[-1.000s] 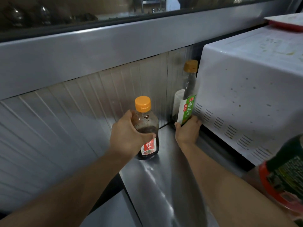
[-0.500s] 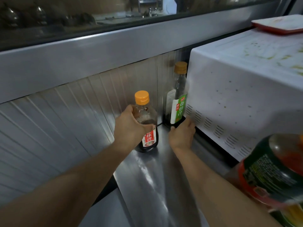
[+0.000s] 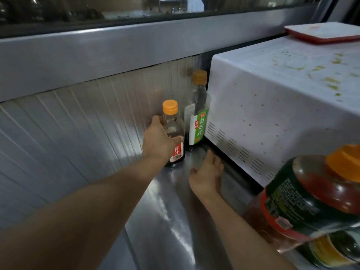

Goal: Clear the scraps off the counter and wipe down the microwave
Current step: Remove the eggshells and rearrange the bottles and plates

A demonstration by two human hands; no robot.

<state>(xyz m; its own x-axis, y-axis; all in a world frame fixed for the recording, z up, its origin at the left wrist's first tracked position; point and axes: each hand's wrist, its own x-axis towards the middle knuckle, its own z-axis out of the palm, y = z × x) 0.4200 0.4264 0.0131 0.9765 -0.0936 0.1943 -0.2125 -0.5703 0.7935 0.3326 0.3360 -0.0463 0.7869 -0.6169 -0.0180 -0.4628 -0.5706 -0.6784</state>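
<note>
A white microwave (image 3: 272, 117) stands on the steel counter (image 3: 171, 211) at the right; its top carries greenish smears and its side is speckled with spots. My left hand (image 3: 157, 141) is wrapped around a small dark sauce bottle (image 3: 175, 133) with an orange cap and red label, standing on the counter by the ribbed wall. Beside it, against the microwave's back corner, stands a taller bottle (image 3: 198, 117) with a green label. My right hand (image 3: 207, 173) hovers open over the counter just in front of that bottle, touching nothing.
A large jar (image 3: 315, 197) with an orange lid and dark green and red label fills the lower right, close to the camera. A red-edged tray (image 3: 323, 33) lies on the microwave's far top. A ribbed metal wall (image 3: 78, 123) runs along the left.
My right hand has let go of the green-label bottle and drawn back toward me, opening. My left hand has slid the small bottle closer to the tall one.
</note>
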